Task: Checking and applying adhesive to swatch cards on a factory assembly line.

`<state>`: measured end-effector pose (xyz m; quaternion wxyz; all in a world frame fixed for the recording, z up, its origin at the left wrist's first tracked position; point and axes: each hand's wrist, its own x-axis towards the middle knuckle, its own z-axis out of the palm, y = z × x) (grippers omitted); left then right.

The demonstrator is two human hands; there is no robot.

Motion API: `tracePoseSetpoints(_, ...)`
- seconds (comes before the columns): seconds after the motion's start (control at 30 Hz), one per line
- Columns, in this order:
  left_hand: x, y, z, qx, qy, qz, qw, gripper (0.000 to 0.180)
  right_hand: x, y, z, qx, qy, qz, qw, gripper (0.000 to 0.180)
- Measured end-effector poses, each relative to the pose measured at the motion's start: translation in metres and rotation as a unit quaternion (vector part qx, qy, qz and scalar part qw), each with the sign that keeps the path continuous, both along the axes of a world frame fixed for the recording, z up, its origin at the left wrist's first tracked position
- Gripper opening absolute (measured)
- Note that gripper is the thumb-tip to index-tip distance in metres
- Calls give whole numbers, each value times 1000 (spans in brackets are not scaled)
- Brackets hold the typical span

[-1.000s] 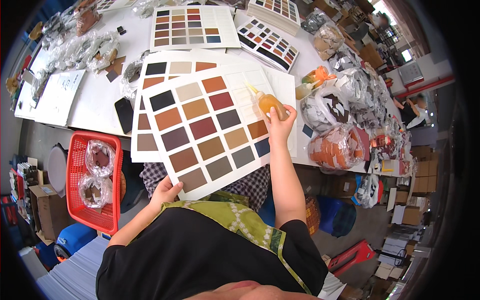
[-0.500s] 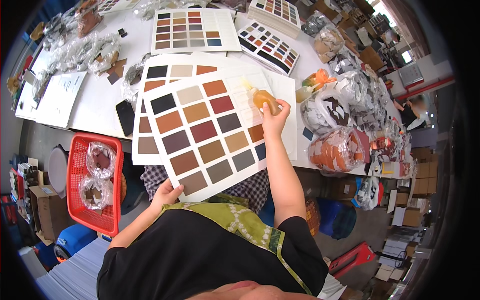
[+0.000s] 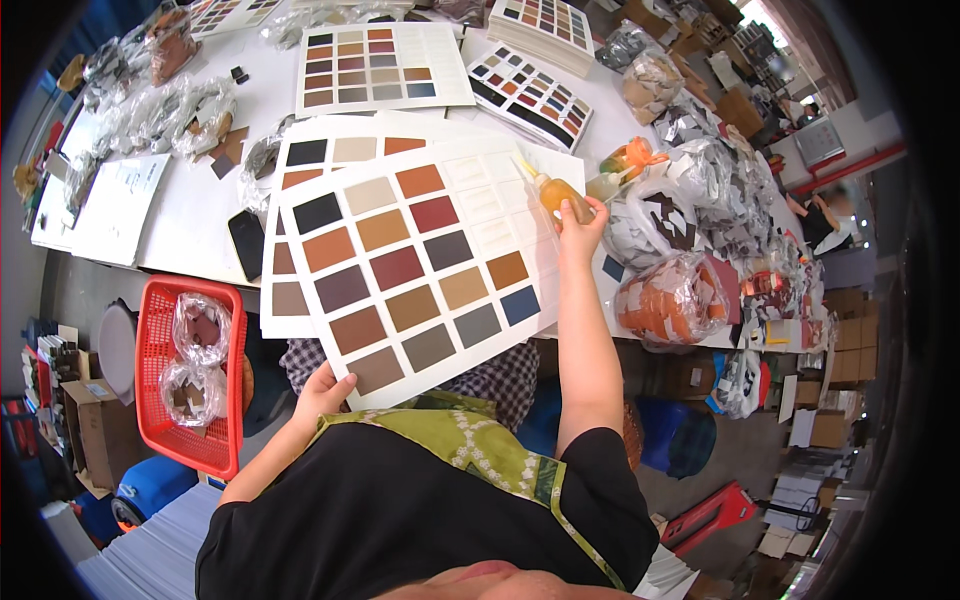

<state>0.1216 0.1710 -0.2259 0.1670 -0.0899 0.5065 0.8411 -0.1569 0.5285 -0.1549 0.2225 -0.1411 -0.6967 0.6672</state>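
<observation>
My left hand (image 3: 322, 390) pinches the near left corner of a white swatch card (image 3: 416, 338) that carries rows of coloured squares. The card lies tilted across other swatch cards at the table's front edge. Along its far right part run faint outlined blanks without colour. My right hand (image 3: 580, 225) is closed around a squeeze bottle (image 3: 556, 196) with amber contents, held over the card's right side. The bottle's pale nozzle points up and to the left. Beneath the held card, another swatch card (image 3: 292, 262) shows at the left.
A sample sheet (image 3: 440, 75) and a stack of swatch cards (image 3: 545, 45) lie farther back. Plastic bags of swatches (image 3: 672, 298) crowd the right side. A phone (image 3: 245, 243) rests at the table's left front edge, above a red basket (image 3: 150, 370) holding bagged pieces.
My right hand has moved right with the bottle, uncovering the orange-brown and blue squares on the card's right side. My left hand still grips the corner, and the view has shifted slightly.
</observation>
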Motion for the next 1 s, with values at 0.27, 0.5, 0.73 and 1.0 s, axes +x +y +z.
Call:
tracePoseSetpoints(0.27,1,0,2,11,5,5,1000,31,9,-10,-3,19,-13,73,997,41)
tracePoseSetpoints(0.5,0,2,5,26,10,5,1000,31,8,17,-17,30,14,5,999,40)
tracePoseSetpoints(0.73,0,1,5,18,12,5,1000,32,33,11,-7,-63,-17,74,995,41)
tracePoseSetpoints(1.0,0,1,8,16,7,1,1000,33,51,35,-16,1,-23,-12,1000,40)
